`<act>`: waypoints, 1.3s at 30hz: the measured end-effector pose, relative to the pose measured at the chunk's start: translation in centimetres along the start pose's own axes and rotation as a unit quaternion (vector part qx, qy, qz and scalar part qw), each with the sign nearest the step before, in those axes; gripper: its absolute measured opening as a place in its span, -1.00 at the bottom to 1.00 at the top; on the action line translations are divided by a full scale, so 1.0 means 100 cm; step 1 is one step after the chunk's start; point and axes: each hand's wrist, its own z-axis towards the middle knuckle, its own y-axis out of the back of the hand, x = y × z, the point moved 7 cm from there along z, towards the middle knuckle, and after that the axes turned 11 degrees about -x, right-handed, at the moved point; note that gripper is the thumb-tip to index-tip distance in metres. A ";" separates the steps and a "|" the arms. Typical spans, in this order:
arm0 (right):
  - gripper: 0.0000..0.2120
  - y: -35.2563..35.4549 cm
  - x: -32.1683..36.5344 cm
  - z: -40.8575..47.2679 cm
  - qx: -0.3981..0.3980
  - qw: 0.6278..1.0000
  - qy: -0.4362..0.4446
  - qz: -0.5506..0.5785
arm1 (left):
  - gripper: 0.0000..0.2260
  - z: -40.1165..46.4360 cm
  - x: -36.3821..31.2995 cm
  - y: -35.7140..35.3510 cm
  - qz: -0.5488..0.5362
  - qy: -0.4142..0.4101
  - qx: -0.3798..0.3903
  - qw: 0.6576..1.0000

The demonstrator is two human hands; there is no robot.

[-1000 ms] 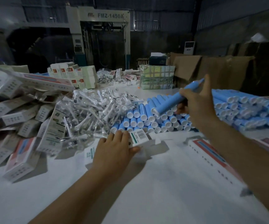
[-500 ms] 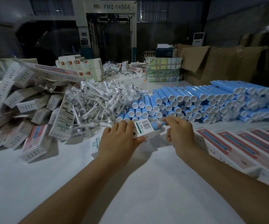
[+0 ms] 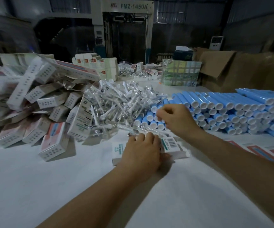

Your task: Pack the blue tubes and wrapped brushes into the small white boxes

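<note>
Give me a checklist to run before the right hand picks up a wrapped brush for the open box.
1. Small white box held steady: ok, left hand rests on it.
2. Right hand free: cannot tell, its fingers are curled and may hide something.
3. Wrapped brushes within reach: ok, the pile lies just beyond both hands.
4. Blue tube already inside the box: cannot tell, the left hand covers it.
5. Blue tubes stock: ok, stacked at right.
</note>
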 end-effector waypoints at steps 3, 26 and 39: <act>-0.87 -0.071 0.032 0.011 0.167 0.972 0.115 -0.122 | -0.40 0.000 0.000 -0.001 -0.016 0.003 0.016 1.000; -0.90 0.025 0.028 0.031 -0.115 0.977 -0.013 0.180 | -0.43 0.003 0.016 -0.004 -0.072 0.039 -0.015 0.997; -0.82 0.067 -0.077 -0.045 -0.239 0.929 -0.241 0.149 | -0.29 0.003 0.016 0.016 -0.036 0.101 -0.082 0.991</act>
